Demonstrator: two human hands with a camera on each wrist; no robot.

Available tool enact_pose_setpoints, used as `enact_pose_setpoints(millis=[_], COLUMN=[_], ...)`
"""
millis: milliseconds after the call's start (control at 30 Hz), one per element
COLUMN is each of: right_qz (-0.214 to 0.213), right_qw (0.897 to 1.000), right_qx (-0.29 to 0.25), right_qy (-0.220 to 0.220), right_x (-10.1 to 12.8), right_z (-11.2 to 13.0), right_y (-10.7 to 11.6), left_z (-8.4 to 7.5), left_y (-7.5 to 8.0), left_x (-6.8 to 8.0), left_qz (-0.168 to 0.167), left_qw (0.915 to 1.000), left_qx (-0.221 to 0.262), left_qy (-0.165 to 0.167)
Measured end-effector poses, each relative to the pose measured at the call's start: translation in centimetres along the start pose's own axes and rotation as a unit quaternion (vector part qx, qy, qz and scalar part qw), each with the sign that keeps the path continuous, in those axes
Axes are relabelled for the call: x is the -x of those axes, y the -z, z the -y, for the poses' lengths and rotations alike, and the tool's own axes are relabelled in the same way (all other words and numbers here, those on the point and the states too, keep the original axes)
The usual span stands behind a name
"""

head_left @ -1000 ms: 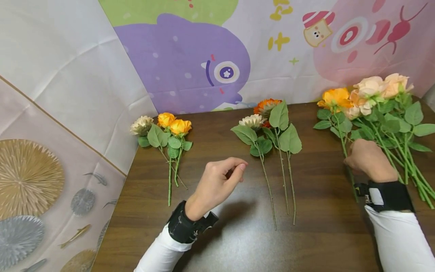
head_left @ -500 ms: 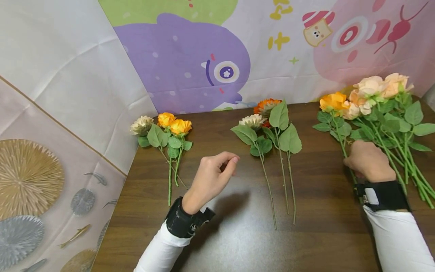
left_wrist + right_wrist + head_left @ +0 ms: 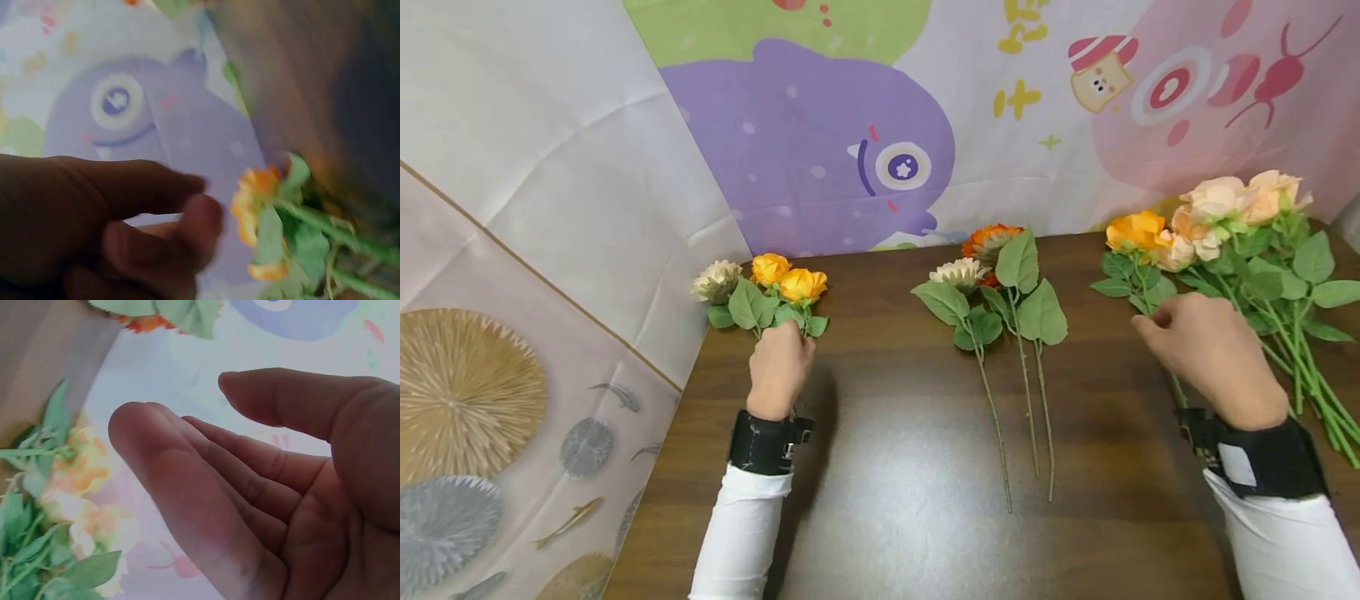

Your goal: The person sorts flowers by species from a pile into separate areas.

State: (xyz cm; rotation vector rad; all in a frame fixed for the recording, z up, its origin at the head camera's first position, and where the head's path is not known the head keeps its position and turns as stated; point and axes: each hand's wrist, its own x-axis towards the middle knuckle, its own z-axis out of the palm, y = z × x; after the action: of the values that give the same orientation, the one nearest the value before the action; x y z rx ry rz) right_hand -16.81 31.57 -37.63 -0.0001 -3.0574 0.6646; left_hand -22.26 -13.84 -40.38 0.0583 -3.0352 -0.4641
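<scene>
the small bunch of orange flowers (image 3: pixel 758 293) lies at the far left corner of the worktop (image 3: pixel 895 517), heads toward the cartoon backdrop (image 3: pixel 865 125), stems running back toward the person. the left hand (image 3: pixel 780 367) sits right on those stems just below the leaves, fingers bent down over them — whether it actually grips the stems or only rests on them i cannot tell from the head view, and the left wrist view is too blurred to settle it, showing only curled fingers (image 3: pixel 156 231) beside an orange bloom (image 3: pixel 253 206).

over on the right, the right hand (image 3: pixel 1206 350) is at the near edge of the big pile of peach and orange flowers (image 3: pixel 1232 242), by the stem of the orange rose (image 3: pixel 1137 230). in the right wrist view its fingers (image 3: pixel 206 506) are straight and spread apart from the thumb, palm bare, with nothing held.

between the two hands lies a middle group (image 3: pixel 1000 292) — three stems, an orange head and a cream one, with broad green leaves — well apart from both hands.

the worktop's left edge runs close beside the small bunch, next to a cloth printed with fans and fish (image 3: pixel 490 433). the big pile reaches to the right edge of the picture. bare dark wood stretches across the near half, between the two white sleeves (image 3: pixel 741 542).
</scene>
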Motion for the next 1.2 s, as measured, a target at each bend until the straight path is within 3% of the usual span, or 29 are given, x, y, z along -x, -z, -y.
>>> enact_pose_setpoints(millis=[100, 233, 600, 800, 1200], right_qz=[-0.003, -0.004, -0.03, -0.013, -0.034], right_qw=[1.0, 1.0, 0.998, 0.999, 0.997], right_qx=[0.005, 0.01, 0.023, 0.022, 0.017], right_qy=[0.002, 0.008, 0.04, 0.036, 0.067], right_x=[0.3, 0.7, 1.1, 1.2, 1.2], right_z=[0.9, 1.7, 2.9, 3.4, 4.1], right_y=[0.2, 0.5, 0.3, 0.4, -0.2], left_z=[1.3, 2.0, 2.9, 2.8, 1.1], left_y=[0.0, -0.2, -1.4, -1.2, 0.1], left_x=[-0.4, -0.6, -0.9, -1.0, -0.4], left_qz=[0.052, 0.102, 0.126, 0.113, 0.031], left_qw=[0.9977, 0.9921, 0.9857, 0.9903, 0.999], left_qx=[-0.028, -0.055, -0.08, -0.058, 0.034], left_qy=[0.032, 0.047, 0.078, 0.057, -0.002])
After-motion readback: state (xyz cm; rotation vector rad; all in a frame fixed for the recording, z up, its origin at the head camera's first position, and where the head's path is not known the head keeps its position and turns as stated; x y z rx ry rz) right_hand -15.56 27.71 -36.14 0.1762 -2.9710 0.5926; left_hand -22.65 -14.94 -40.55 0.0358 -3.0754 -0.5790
